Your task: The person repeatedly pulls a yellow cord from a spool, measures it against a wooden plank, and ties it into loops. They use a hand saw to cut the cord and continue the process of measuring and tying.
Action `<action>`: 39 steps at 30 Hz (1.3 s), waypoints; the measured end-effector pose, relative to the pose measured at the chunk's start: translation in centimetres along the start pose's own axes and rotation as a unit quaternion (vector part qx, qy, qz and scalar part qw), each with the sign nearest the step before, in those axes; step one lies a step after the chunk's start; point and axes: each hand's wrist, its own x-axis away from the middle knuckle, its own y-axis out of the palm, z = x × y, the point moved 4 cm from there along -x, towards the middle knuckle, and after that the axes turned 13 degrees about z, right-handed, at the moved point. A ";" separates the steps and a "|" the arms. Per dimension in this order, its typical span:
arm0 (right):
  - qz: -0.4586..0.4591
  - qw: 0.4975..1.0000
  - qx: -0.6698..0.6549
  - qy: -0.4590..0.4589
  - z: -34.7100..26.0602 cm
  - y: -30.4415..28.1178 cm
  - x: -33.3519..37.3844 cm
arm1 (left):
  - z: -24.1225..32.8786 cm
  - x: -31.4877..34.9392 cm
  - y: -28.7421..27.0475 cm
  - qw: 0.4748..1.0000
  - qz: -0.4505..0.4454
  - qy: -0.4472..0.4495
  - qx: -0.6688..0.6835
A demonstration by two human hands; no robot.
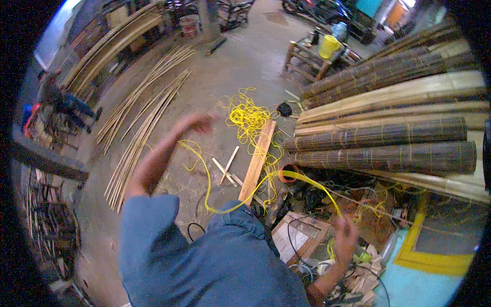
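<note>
Yellow cord [208, 174] curves in a long loose loop across the front of my blue shirt, its right-hand part blurred into a wide streak. At the right, my right hand [346, 234] is closed on this cord, with the fingers bent around it. My left hand [198, 123] is raised at the left, smeared by motion; a curl of cord hangs just below it, and whether the fingers hold it cannot be made out. Past my lap, a tangled pile of yellow cord [247, 116] lies on the floor beside a flat wooden board [258, 161].
Rolled dark slat blinds [383, 156] and pale bamboo strips are stacked at the right. Long thin strips [148, 138] lie on the floor at the left. A person [59, 100] sits farther left. A yellow container [329, 47] stands on a low bamboo stand. Wood scraps surround my right forearm.
</note>
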 end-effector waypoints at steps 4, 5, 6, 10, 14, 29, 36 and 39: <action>-0.168 0.977 -0.128 -0.006 -4.3 14.9 -2.1 | 13.4 13.9 23.9 0.949 -0.266 0.163 0.051; -0.158 0.976 -0.138 -0.060 -5.3 16.9 -1.8 | 13.9 15.1 27.5 0.933 -0.276 0.215 0.082; -0.141 0.974 -0.140 -0.104 -5.1 17.9 -2.1 | 17.3 18.3 27.4 0.925 -0.241 0.132 0.263; -0.163 0.981 -0.048 -0.093 -4.1 17.9 -2.1 | 19.1 18.5 27.3 0.899 -0.157 0.097 0.397; -0.327 0.945 -0.010 0.010 -1.7 9.3 -2.1 | 14.6 7.2 17.5 0.923 0.004 0.209 0.322; 0.066 0.976 0.020 0.208 1.1 -18.0 7.8 | -7.6 3.0 -22.8 0.870 0.464 -0.107 -0.124; -0.098 0.993 -0.054 0.043 -0.9 9.0 -2.4 | 4.8 5.7 20.8 0.959 -0.274 0.068 0.018; -0.166 0.978 -0.106 -0.070 -1.4 17.1 -2.3 | 14.2 16.3 31.3 0.906 -0.342 0.011 0.248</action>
